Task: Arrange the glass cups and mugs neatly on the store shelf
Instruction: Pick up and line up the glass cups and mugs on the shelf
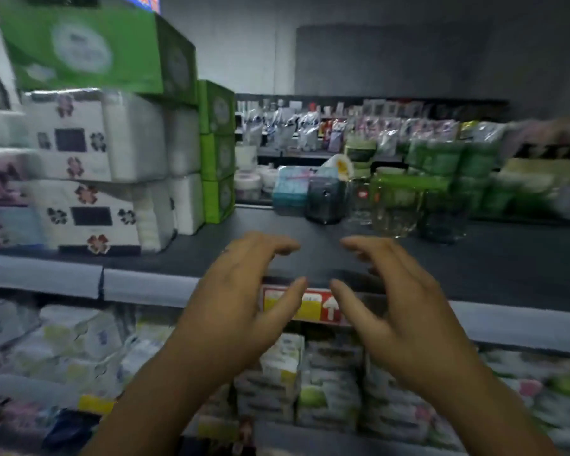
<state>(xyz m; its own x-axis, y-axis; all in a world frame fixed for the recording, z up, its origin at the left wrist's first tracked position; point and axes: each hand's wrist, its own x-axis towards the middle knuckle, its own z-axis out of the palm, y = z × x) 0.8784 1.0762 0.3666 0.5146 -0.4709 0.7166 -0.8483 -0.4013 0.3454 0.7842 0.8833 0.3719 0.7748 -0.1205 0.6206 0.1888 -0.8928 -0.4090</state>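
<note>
hovering left hand, right hand before glass mugs — red tag unreadable.

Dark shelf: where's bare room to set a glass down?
Dark shelf is bare along its front, from the white tissue packs at left to the picture's right edge. A bare strip also runs back beside the green boxes. Crowded: rear centre-right, where the blue pack and glass cups cluster.

Clear glossy glass mugs on a matt dark shelf.
</note>
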